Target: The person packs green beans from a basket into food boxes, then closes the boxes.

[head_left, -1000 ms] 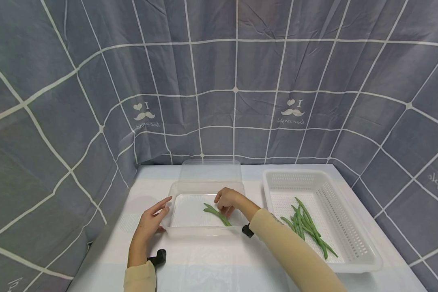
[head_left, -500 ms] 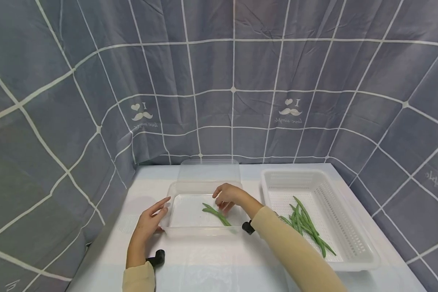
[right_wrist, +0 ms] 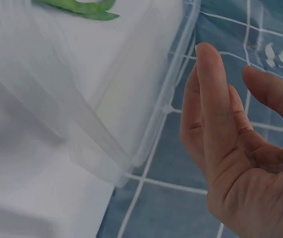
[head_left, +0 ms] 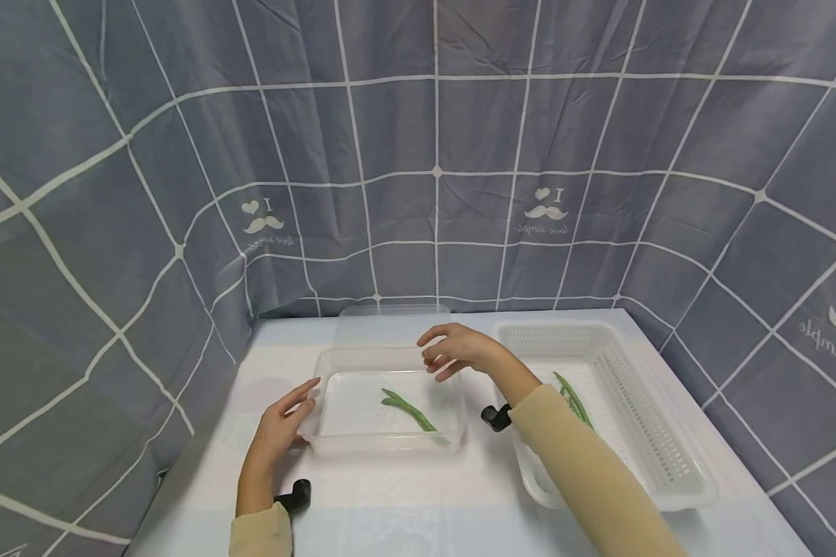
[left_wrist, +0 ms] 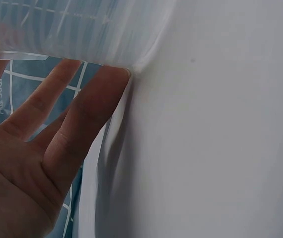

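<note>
One clear tub [head_left: 383, 443] holds at least two green beans [head_left: 412, 412]; more beans [head_left: 574, 399] lie in one white basket [head_left: 644, 406] (a sleeve [head_left: 592, 472] blocks the full count). The left hand [head_left: 277, 425], fingers spread, touches the tub; the right hand [head_left: 465, 350], loosely bent, empty, hovers near its far right corner.

One left hand [head_left: 273, 429], one right hand [head_left: 463, 350], two hands in all; two sleeves [head_left: 592, 468]; two black wrist devices [head_left: 293, 496]; one clear container [head_left: 348, 406]; one clear lid [head_left: 390, 326]; one white basket [head_left: 669, 456]; green container beans [head_left: 409, 410] at least two, overlapping, exact number unclear; green basket beans [head_left: 574, 400] at least two, full count hidden; one surface [head_left: 390, 495]; two heart-and-moustache prints [head_left: 546, 211] on rear curtain [head_left: 404, 124]
</note>
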Available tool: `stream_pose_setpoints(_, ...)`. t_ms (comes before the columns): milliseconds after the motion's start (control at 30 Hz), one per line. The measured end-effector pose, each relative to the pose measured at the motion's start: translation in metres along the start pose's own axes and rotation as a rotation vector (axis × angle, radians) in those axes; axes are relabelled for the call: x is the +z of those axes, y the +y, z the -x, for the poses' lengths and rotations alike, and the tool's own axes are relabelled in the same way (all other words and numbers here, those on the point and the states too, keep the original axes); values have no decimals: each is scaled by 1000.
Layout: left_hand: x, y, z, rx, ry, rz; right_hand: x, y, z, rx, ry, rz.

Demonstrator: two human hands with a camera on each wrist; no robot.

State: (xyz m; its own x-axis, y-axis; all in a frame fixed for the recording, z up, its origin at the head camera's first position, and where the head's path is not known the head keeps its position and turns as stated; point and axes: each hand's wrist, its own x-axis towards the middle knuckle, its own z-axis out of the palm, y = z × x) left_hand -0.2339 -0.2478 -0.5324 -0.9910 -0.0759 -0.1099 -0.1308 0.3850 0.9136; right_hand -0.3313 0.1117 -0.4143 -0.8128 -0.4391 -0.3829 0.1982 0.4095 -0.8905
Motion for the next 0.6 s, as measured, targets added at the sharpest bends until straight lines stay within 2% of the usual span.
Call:
stream_pose_setpoints(400,0,0,1,-9,0,0,-43,8,26,-32,60,-68)
stream_pose_setpoints(600,1,0,1,-7,-4,3,-60,20,36,-30,85,-97)
